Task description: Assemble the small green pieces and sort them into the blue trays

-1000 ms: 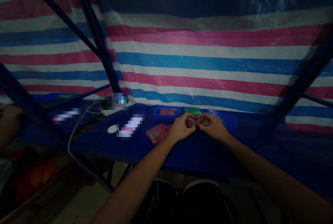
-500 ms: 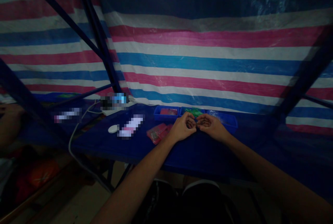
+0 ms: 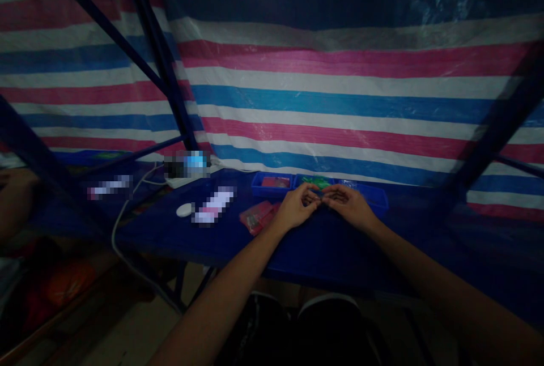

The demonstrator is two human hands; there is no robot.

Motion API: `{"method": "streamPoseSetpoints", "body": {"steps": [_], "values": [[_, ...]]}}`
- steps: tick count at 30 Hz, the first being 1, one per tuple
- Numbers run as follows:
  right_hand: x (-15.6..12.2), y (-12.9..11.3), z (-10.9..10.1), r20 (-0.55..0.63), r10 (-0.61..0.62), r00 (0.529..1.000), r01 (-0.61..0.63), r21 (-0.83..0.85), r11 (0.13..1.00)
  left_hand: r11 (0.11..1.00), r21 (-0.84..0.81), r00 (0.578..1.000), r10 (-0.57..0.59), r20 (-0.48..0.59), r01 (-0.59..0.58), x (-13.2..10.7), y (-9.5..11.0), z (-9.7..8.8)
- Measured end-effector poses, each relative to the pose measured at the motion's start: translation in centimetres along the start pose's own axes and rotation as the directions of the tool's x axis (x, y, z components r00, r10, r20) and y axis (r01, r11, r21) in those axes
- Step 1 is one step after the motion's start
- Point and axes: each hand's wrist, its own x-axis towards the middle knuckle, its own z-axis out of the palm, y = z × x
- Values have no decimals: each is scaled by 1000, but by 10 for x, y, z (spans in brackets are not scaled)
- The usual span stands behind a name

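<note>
Over the blue table, my left hand and my right hand meet fingertip to fingertip. Both are closed in a pinch, and whatever lies between the fingers is too small and dark to name. Just behind them stand three blue bins: the left bin has pink packets in it, the middle one holds green pieces, and the right bin has clear material, partly hidden by my right hand. Beside my left wrist lie pink plastic bags with small contents.
A blurred phone-like thing and a white round object lie to the left. Behind them are a power strip and a cable. Blue metal posts frame the table. At far left, another person's arm shows.
My hands stay in nearly the same place. The fingers have shifted slightly, with the right fingers now straighter and tipped toward the left hand.
</note>
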Motion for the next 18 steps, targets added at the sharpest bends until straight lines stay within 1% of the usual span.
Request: {"method": "streamPoseSetpoints", "body": {"steps": [4, 7, 14, 18], "values": [[0, 0, 0, 3, -13, 1000, 13, -32, 999, 1000, -27, 1000, 3, 9, -3, 1, -1, 1], [0, -1, 1, -21, -16, 1000, 15, -34, 999, 999, -38, 1000, -6, 8, 6, 1, 0, 0], [-1, -3, 1, -25, -4, 1000, 4, -17, 1000, 999, -3, 998, -47, -35, 47, 0, 0, -3], [0, -1, -1, -13, -1, 1000, 1, -41, 999, 1000, 12, 1000, -21, -1, 21, 0, 2, -3]]}}
